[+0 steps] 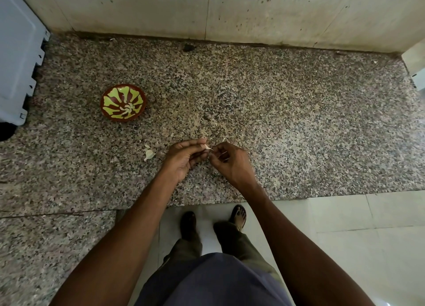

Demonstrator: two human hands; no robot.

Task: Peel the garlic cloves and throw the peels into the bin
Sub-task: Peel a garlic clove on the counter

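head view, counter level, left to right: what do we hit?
Grey appliance at the left edge → patterned bowl → loose garlic peels on the counter → left hand → garlic clove pinched between both hands → right hand.

1. The surface (pixel 276 103) runs left to right in front of the person, and a wall (pixel 253 11) stands along its far edge.
2. A bowl (pixel 123 102) sits on the left part of the surface, with a few garlic cloves (pixel 125 112) in it.
3. An appliance (pixel 16 52) stands at the far left edge of the surface, left of the bowl.
4. The left hand (pixel 184 158) and the right hand (pixel 232 163) meet above the near middle of the surface, with a garlic clove (pixel 207 147) between their fingertips.
5. Garlic peels (pixel 149 154) lie on the surface just left of the left hand, nearer than the bowl.
6. The floor (pixel 356 236) lies below the near edge of the surface, and the person's feet (pixel 238 216) stand on it.
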